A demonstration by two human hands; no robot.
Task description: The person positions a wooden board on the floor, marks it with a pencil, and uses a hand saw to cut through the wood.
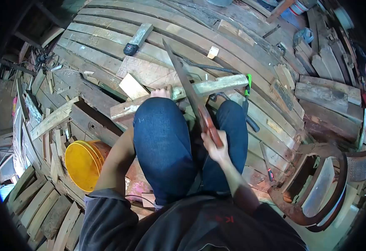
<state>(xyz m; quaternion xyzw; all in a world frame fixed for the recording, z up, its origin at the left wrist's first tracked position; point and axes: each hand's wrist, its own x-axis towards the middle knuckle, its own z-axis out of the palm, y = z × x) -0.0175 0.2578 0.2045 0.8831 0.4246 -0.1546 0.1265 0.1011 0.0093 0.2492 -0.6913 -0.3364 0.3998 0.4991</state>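
Observation:
My right hand (216, 145) is closed around the brown handle of a handsaw (186, 83). The blade points away from me and lies across a long piece of wood (220, 85), between my knees. Partly hidden behind my left knee, my left hand (161, 93) has its fingers over the same wood, left of the blade. A short pale wood block (133, 86) lies just beyond that hand. Close to the wood's right end is a tool with a bright green handle (248, 83). Whether the teeth are in a cut cannot be made out.
A yellow bucket (82, 165) lies to my left, near stacked wood offcuts (45, 209). Ahead on the slatted floor are a black tape measure (130, 49) and a small block (212, 52). At right are a screwdriver (270, 175), a wooden chair frame (341, 184) and stacked beams (321, 96).

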